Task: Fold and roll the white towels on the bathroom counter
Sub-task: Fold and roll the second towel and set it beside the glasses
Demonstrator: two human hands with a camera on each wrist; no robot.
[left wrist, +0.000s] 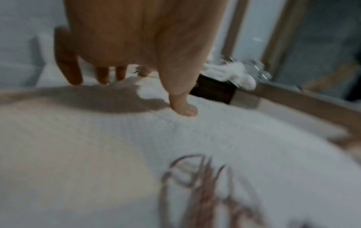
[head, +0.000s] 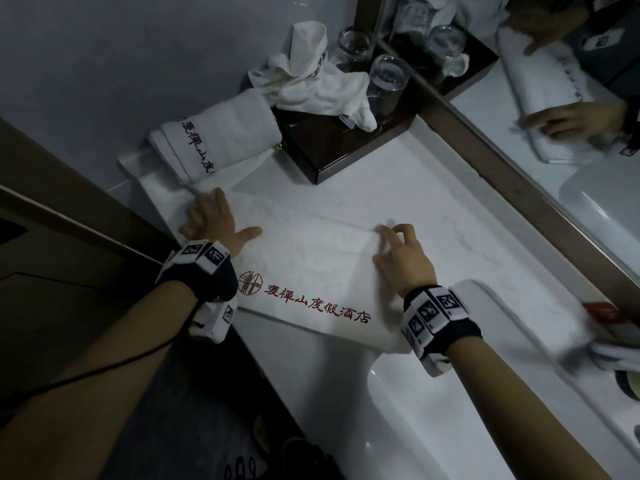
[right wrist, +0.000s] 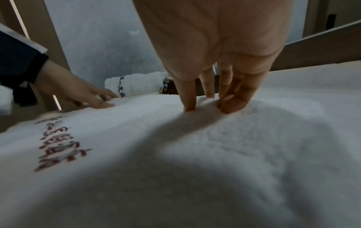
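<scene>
Flat towel (head: 304, 271) w/ red letters on counter (head: 433, 209), left hand (head: 211, 220) spread flat on its left end, right hand (head: 401, 258) fingertips maybe pinching its right edge, rolled towel (head: 214, 140) behind it.

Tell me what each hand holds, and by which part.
Left hand holds nothing: it presses flat on the towel's left end. Right hand pinches its folded right edge.

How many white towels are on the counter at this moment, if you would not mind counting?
3. A flat towel lies under both hands, a rolled towel sits beyond the left hand, and a crumpled towel lies on the dark tray. More may be hidden.
</scene>
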